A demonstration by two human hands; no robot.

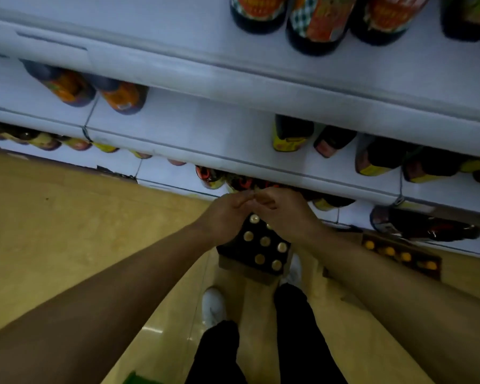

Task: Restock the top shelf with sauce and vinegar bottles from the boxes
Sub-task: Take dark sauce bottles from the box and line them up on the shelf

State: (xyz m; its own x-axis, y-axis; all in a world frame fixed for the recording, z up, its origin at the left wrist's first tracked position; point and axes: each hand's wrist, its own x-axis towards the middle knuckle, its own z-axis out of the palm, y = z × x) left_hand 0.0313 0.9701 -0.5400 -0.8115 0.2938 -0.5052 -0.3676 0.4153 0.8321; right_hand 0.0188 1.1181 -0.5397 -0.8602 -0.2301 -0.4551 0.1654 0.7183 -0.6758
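My left hand (225, 214) and my right hand (284, 214) meet fingertip to fingertip above an open cardboard box (250, 273) on the floor. Something small and tan shows between the curled fingers; I cannot tell what it is or which hand grips it. The box holds several dark bottles with gold caps (265, 241). A second box (416, 268), to the right, holds bottles with orange caps (390, 250). On the top shelf (164, 26) stand a few dark bottles with orange-red labels (316, 26) at the right; its left part is bare.
White shelves step down below the top one, with bottles on the second shelf (191, 126) and lower tiers. The floor (67, 231) is tan tile. My legs in dark trousers and a white shoe (214, 306) stand just behind the box.
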